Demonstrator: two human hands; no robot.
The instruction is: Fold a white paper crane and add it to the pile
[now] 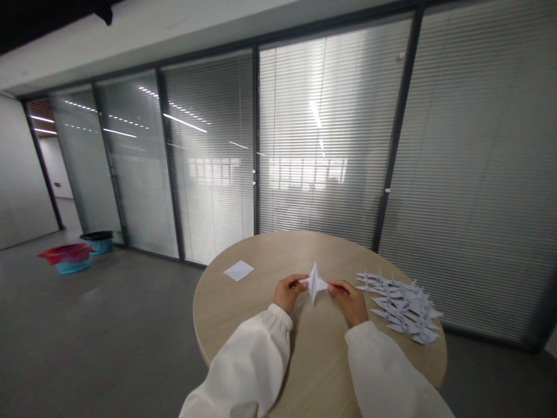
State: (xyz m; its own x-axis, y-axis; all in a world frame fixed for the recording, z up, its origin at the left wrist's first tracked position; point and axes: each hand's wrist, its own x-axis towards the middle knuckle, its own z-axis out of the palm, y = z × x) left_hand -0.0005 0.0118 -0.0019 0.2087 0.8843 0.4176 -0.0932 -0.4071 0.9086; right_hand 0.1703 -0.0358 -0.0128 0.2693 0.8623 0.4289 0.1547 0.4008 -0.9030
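1. Head view: a folded white paper piece (315, 283) is held just above the round wooden table (261, 255), pinched from both sides.
2. The left hand (287, 293) fingers are closed on its left wing, the right hand (350, 301) fingers on its right.
3. Finished paper cranes (402, 307) are spread at the right; a flat paper square (238, 270) lies at the left.

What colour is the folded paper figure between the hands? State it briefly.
White, seen in the head view: the pointed folded paper figure.

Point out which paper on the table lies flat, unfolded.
The square sheet, alone left of the left hand. The piece pinched between both hands is folded into points, and the paper cranes piled right of the right hand are all folded.
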